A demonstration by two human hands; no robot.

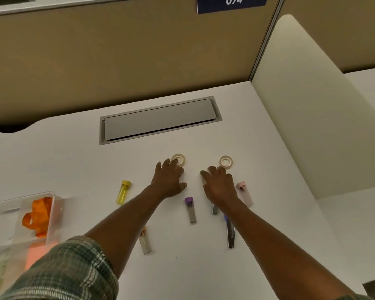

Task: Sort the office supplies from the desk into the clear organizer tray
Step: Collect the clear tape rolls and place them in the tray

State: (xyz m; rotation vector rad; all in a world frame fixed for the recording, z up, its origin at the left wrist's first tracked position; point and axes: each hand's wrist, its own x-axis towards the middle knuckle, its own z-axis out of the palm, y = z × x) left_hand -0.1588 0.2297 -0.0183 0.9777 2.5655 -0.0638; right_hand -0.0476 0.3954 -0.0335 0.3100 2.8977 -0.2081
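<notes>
**Two-handed reach toward a matched pair.** The left hand (168, 180) lies palm-down, its fingertips over the near rim of the left tape roll (179, 159). The right hand (220, 187) mirrors it, with bent fingers ending just short of the right tape roll (226, 161). This symmetry suggests that like items are being gathered one per hand, probably for a single compartment.

Neither hand is plainly closed. The left fingers touch their roll, but whether they pinch it cannot be told. The underside of the right hand is hidden, and a pale patch at its left edge may or may not be an object beneath it.

The clear organizer tray (54, 198) stands at the near left of the desk (74, 161), well apart from both rolls. It holds an orange bundle (39, 215) and, nearer, a pink pad (38, 253). Its dividers are too blurred to say which compartment is which.

The unsorted supplies lie singly and apart, a spacing that lets each be lifted without disturbing its neighbours:
- The yellow tube (123, 192) lies left of the left forearm.
- The purple-capped case (190, 210) lies between the wrists.
- The pink-capped case (244, 193) lies just right of the right hand.
- The orange-capped case (145, 241) lies partly under the left forearm.
- A grey metal piece (214, 210) and a blue-handled tool (230, 232) lie beside the right forearm.

A closed cable hatch (160, 120) lies on the far side. Most of the sorting appears to remain.
</notes>
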